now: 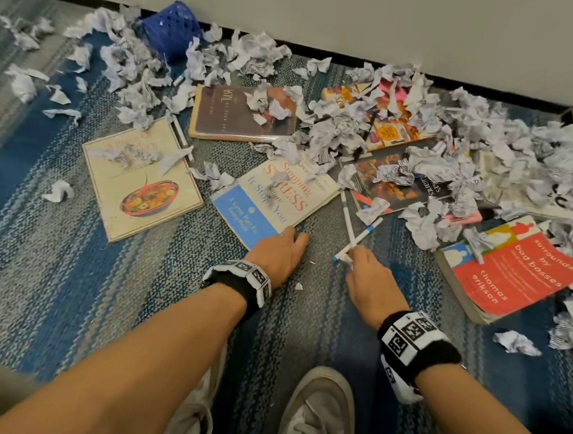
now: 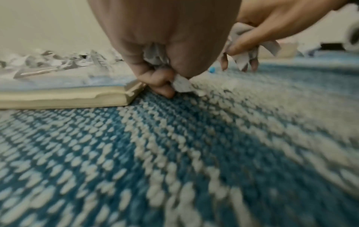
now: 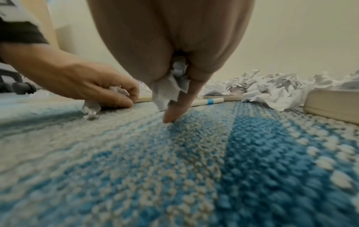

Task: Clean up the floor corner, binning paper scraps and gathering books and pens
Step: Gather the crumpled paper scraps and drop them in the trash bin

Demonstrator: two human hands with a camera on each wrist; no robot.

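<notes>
Crumpled paper scraps (image 1: 445, 150) cover the carpet corner along the wall, over several books. My left hand (image 1: 292, 241) is low on the carpet at the near corner of the "Stopping Stress" book (image 1: 273, 199); its curled fingers (image 2: 155, 81) hold a wad of paper scraps (image 2: 155, 56). My right hand (image 1: 353, 255) also grips paper scraps (image 3: 170, 89), with one finger (image 3: 172, 112) pointing down to the carpet. Two white pens with blue bands (image 1: 347, 221) lie crossed right at its fingertips. I cannot tell whether they are touched.
A blue mesh basket (image 1: 171, 29) lies by the wall at the back left. A cookbook (image 1: 142, 179), a brown book (image 1: 241, 112) and a red book (image 1: 518, 270) lie flat. Another pen (image 1: 182, 138) sits beside the cookbook. My shoes (image 1: 315, 415) are at the front.
</notes>
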